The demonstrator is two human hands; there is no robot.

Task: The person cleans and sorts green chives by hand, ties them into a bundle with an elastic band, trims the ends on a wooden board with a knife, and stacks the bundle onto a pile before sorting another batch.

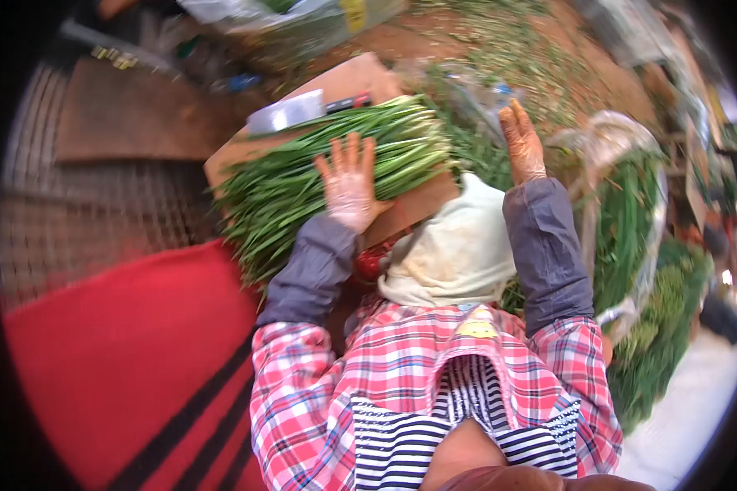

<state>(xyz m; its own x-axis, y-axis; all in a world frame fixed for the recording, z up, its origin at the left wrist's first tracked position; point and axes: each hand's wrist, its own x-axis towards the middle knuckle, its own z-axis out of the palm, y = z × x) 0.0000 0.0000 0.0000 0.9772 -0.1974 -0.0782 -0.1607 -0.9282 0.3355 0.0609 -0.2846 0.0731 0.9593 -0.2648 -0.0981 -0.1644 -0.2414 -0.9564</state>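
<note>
A thick bundle of long green stalks with pale ends, like garlic chives (pixel 278 184), lies across a brown board (pixel 422 204). My left hand (pixel 350 184), in what looks like a thin clear glove, rests on top of it with the fingers spread. Just beyond the bundle lies a cleaver with a wide shiny blade (pixel 291 112) and a black-and-red handle (pixel 349 104). To the right of the board my right hand (pixel 522 146) is raised, fingers stretched out and nothing in them. Loose greens and clear plastic lie behind it.
Bagged greens (pixel 626 221) and a further heap of greens (pixel 663 319) stand at my right. Cut trimmings (pixel 508 41) litter the ground ahead, near a large plastic bag (pixel 303 24). Red cloth (pixel 131 344) spreads at left below a metal grid (pixel 98 221). Pale cloth (pixel 450 245) covers my lap.
</note>
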